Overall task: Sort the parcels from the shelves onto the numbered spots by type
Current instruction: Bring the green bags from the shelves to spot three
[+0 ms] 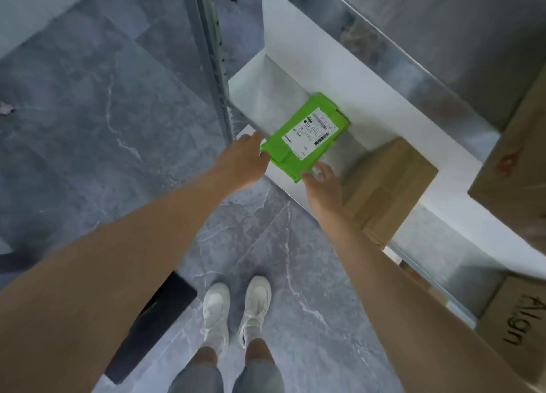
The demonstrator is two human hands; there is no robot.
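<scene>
A flat green parcel [307, 135] with a white shipping label lies on the white shelf [257, 97], near its front edge. My left hand [242, 162] reaches its near left corner, fingers spread and touching the edge. At the parcel's near right corner is my right hand [322, 183], its thumb against the green edge and fingers loosely bent. Neither hand visibly grips the parcel.
A brown cardboard box [390, 183] stands on the same shelf right of the green parcel. More cardboard boxes [514, 318] sit at the right on upper and lower levels. A metal shelf upright [212, 52] rises at left. A black bar [153, 324] lies on the grey floor by my feet.
</scene>
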